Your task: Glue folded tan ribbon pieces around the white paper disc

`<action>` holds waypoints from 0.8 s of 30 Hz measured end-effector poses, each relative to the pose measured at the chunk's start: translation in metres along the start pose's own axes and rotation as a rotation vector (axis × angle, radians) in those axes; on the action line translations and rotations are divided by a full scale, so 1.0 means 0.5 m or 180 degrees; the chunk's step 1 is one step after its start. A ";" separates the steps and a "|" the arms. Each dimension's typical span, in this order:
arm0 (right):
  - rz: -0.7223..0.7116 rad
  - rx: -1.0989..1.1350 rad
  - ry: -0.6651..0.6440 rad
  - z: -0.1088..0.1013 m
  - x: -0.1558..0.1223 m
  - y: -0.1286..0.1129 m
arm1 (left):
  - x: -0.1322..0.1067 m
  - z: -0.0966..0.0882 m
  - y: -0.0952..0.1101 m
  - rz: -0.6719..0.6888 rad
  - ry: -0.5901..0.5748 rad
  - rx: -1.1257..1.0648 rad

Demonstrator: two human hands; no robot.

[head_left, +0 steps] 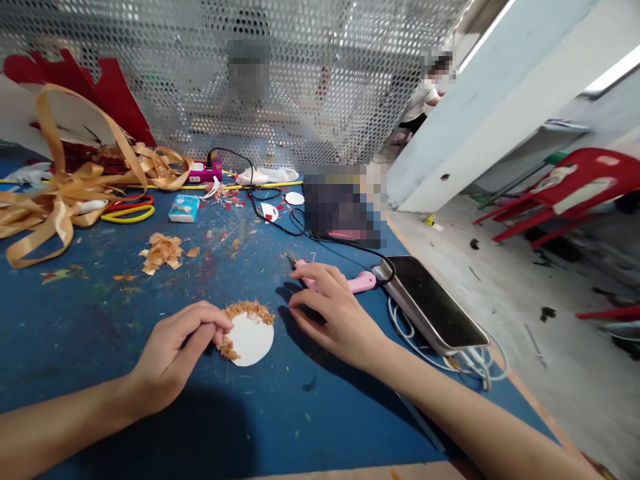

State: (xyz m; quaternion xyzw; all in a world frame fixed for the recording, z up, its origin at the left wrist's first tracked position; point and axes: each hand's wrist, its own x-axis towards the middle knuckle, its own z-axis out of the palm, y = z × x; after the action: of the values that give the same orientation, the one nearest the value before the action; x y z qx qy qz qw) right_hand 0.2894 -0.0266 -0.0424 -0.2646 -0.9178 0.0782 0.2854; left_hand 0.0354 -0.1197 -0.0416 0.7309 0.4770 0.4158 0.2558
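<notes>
White disc (254, 343) w/ tan frill (253, 309); pink tool (364, 283); blue tabletop (100, 320) (multi-col. flecks (56, 275)); gold ribbon (59, 190); silver mesh (320, 127), dotted all over; red & yellow scissors handles (129, 217).

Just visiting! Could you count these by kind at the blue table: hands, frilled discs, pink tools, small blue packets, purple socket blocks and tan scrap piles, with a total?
Hands: 2 (left hand, right hand)
Frilled disc: 1
Pink tool: 1
Blue packet: 1
Purple socket block: 1
Tan scrap pile: 1
Total: 7
</notes>
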 end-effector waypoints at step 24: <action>-0.0208 -0.0104 0.0141 0.014 -0.005 -0.014 | 0.070 -0.059 -0.067 -0.0241 0.1419 -0.0508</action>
State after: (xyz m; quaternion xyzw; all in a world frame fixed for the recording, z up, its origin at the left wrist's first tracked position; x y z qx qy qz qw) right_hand 0.2842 -0.0338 -0.0473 -0.2408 -0.9206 0.0479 0.3037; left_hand 0.0009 -0.0745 -0.0394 0.5801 0.5143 0.5934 0.2165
